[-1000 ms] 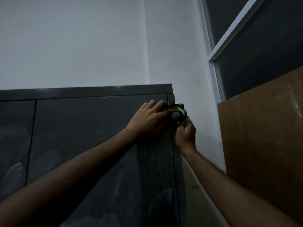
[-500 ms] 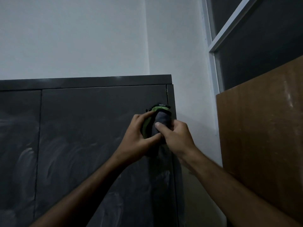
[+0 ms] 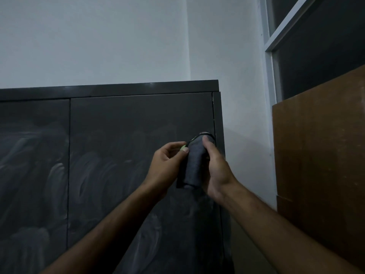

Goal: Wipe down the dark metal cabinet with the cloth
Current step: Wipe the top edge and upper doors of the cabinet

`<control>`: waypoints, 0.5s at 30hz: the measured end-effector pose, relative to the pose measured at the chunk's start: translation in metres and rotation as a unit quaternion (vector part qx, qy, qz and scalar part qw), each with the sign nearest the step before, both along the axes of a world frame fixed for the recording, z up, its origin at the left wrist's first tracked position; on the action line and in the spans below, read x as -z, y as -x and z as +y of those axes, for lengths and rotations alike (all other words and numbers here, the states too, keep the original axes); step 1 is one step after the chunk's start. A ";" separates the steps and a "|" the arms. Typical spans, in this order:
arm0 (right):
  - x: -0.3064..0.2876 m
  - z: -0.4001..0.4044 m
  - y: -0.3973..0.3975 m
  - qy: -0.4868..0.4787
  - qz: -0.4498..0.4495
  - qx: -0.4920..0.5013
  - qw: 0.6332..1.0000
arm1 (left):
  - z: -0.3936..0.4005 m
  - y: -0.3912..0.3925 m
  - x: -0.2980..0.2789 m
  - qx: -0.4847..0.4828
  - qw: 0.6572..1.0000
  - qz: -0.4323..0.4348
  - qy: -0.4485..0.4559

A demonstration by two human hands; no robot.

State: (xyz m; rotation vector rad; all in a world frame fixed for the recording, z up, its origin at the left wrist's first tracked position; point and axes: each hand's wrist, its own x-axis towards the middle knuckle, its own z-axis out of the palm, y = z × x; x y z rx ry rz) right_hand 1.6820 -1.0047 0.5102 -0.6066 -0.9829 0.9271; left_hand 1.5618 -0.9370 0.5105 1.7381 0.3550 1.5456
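Dim room corner, pale wall (image 3: 98, 40) behind, seen from below. Against that wall, the cabinet (image 3: 128, 125): dark metal, two door panels in view, a flat top lip, a narrow right edge strip.

In front of the cabinet's right door, near its right edge and below the top lip: the cloth (image 3: 194, 163), dark grey with a thin green trim, bunched into an upright roll and held just off the door, or maybe brushing it; hard to tell. Left hand (image 3: 167, 165) pinching the cloth's green-trimmed edge between thumb and forefinger, other fingers curled. Right hand (image 3: 215, 171) wrapped round the cloth from the cabinet's right-edge side, fingertips over the top of the roll. Both forearms reaching up from below.

Probably a pause to refold or regrip the cloth, not a wiping stroke.

Progress, judged from the doors: pale swirled smears across the lower parts of both panels, suggesting passes made there with streaks left behind; upper band of the right door plainer and darker. Top lip, edge strip and cabinet side showing no marks either way. Likely left: evening out the smears, the edges, anything below view.

Right of the cabinet: a brown board (image 3: 320, 145) leaning upright, and above it a white window frame (image 3: 269, 62) with dark panes.
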 end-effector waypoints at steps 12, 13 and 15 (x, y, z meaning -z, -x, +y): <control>-0.032 0.013 -0.053 -0.242 -0.251 0.488 0.800 | 0.054 0.073 -0.075 -0.409 0.828 0.156 -0.351; -0.040 0.019 -0.061 -0.266 -0.307 0.532 0.743 | 0.063 0.085 -0.084 -0.444 0.804 0.170 -0.358; -0.058 0.036 -0.073 -0.272 -0.397 0.593 0.646 | 0.082 0.106 -0.098 -0.497 0.753 0.211 -0.376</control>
